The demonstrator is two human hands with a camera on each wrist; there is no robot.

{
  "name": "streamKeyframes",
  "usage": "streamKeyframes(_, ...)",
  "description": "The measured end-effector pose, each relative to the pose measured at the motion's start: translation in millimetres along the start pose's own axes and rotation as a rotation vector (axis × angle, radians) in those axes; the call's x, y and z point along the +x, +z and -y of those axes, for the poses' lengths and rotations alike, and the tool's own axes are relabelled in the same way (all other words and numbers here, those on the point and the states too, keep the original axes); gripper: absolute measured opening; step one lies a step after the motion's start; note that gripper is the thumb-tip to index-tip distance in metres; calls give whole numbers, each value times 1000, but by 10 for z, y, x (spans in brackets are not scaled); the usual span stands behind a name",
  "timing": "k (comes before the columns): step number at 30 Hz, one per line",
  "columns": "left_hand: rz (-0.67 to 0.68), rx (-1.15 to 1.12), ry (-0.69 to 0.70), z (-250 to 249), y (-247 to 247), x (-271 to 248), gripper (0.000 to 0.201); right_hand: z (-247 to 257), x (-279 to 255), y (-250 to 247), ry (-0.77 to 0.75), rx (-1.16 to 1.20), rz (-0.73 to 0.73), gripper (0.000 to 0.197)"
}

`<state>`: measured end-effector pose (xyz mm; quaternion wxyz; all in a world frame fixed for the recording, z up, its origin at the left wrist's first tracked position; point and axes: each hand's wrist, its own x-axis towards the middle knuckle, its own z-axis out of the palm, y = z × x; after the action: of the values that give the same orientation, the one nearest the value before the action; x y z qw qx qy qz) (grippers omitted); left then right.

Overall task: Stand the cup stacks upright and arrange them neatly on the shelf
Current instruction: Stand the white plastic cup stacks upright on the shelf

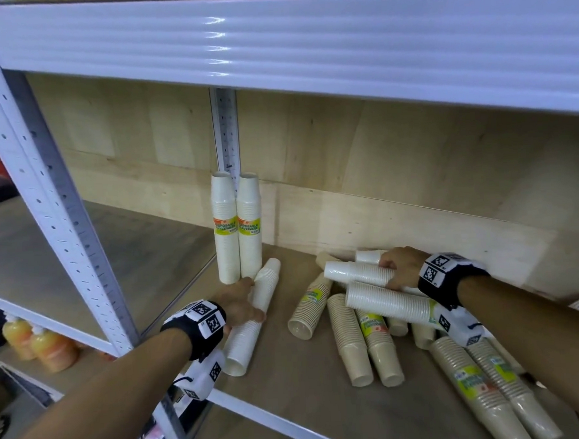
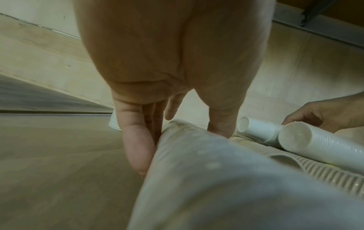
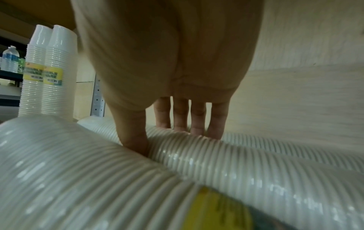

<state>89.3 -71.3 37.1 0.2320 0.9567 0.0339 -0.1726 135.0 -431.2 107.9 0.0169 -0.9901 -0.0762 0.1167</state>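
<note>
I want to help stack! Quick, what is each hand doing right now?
Left hand: grips a lying white cup stack.
Right hand: grips another lying white stack in the pile.

Head view looking forward and down from above into shelf (image 1: 291, 404) bay, taking in both forearms. Left wrist view sitting low beside left hand (image 2: 177, 62), facing along fingers toward back panel, lying white stack (image 2: 216, 186) filling foreground, blurred. Right wrist view looking leftward along pile. Two upright white stacks (image 3: 47, 70) appearing in head and right wrist views, possibly left wrist too.
</note>
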Motion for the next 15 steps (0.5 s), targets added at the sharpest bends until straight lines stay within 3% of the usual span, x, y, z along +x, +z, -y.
streamKeyframes(5, -34, 47, 44, 14, 1, 9, 86, -33, -25, 9, -3, 6, -16, 54)
streamKeyframes(9, -44, -67, 42, -83, -55, -31, 93, -53, -88, -81, -1, 8, -44, 57)
streamKeyframes(15, -146, -181, 142, -312, -292, -147, 99, 44, -179, -460, 5, 32, -211, 51)
